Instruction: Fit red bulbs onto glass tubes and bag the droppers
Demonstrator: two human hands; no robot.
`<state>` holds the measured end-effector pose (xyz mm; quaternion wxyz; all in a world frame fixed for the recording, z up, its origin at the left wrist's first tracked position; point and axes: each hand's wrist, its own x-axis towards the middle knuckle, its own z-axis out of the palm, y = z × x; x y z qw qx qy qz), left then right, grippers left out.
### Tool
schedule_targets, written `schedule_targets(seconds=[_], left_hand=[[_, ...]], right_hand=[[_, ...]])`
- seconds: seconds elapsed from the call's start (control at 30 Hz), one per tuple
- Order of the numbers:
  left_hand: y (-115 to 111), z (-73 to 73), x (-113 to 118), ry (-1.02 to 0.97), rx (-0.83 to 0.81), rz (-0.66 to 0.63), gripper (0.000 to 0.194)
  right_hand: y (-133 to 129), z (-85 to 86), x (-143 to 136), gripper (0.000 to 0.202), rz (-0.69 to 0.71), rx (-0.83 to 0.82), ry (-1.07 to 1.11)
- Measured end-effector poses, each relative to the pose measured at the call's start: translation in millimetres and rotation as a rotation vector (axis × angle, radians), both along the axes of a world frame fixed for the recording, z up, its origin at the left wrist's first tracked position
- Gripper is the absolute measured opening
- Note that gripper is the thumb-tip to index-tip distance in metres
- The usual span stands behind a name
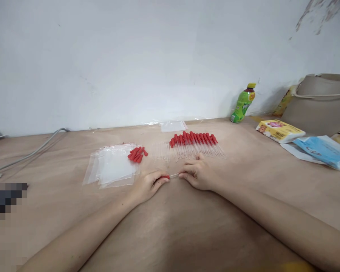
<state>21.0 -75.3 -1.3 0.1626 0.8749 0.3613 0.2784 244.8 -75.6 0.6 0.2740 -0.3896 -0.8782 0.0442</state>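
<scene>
My left hand (149, 184) pinches the red bulb (164, 177) of a glass dropper (173, 175), fingers closed. My right hand (197, 174) grips its clear end, both forearms resting low on the table (187, 226).

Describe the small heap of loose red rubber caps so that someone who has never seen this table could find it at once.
Start at the stack of clear plastic bags lying left of centre on the brown table. The loose red caps lie in a little heap at that stack's far right corner. Unlike the row of red-capped droppers further right, these caps have no clear tubes attached.
</scene>
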Motion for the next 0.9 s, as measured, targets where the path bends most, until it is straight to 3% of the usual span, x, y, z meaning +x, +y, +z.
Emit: schedule_targets(seconds=[0.2, 0.5, 0.67, 0.8, 0.9], left_hand=[[1.1, -2.2, 1.1, 0.025, 0.089, 0.017, 0.015], [2.4, -4.9, 0.2, 0.056, 0.117, -0.026, 0.016], [2.7, -1.3, 1.0, 0.059, 0.124, -0.028, 0.015], [5.1, 1.0, -1.3, 0.031, 0.087, 0.065, 0.018], [8.8, 0.0, -4.9, 0.031, 0.029, 0.126, 0.022]], right_hand=[[-4.4, -2.1, -7.8, 0.025, -0.037, 0.073, -0.017], [-6.0, -5.3, -15.7, 0.029, -0.022, 0.055, -0.074], [-6.0, 1.9, -15.3, 0.030, -0.007, -0.019, -0.111], [-8.5, 11.2, -9.7, 0.022, 0.005, -0.069, -0.107], [-4.3, 13.7, 0.0, 0.019, -0.074, -0.154, -0.014]])
